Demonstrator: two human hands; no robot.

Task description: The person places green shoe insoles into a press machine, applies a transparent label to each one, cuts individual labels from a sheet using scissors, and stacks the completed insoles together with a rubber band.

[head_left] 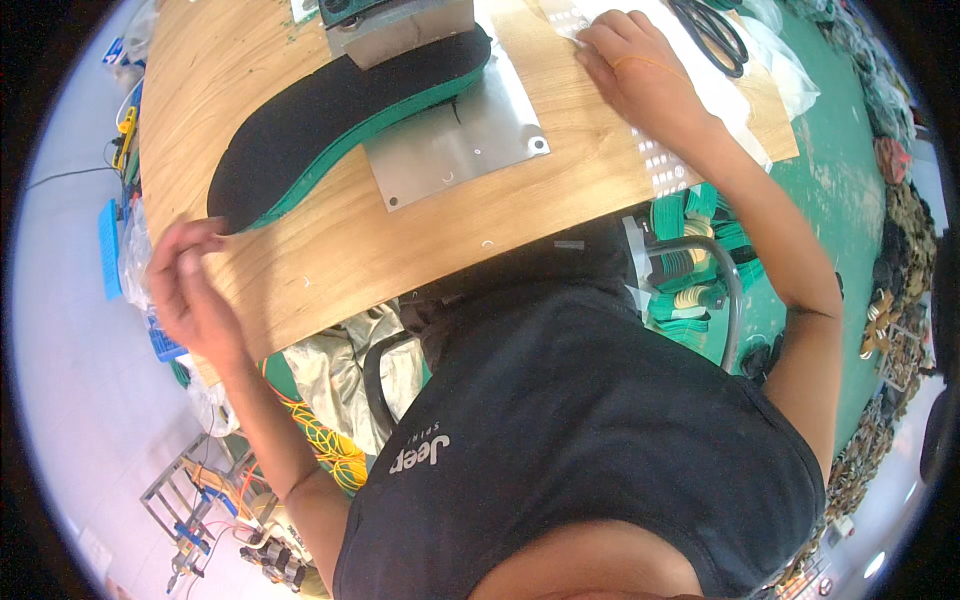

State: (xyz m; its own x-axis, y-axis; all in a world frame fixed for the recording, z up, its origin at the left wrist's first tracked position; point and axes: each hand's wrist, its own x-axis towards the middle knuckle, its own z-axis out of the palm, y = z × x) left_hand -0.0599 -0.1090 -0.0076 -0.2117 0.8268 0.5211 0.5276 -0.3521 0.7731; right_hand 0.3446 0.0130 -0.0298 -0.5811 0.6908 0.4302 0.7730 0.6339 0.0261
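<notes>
Grip is unclear for the right hand (645,82), right of the metal block (405,38), and left hand (195,300), at the black-green insole (300,122), which a stray tug could skew.

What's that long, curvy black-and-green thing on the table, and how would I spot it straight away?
Find the wooden table, then the flat silver plate on it. The thing is a pad, shaped like a shoe insole, curving from above that plate toward the left hand. Its black top and green side set it apart from the bare, shiny metal.
</notes>
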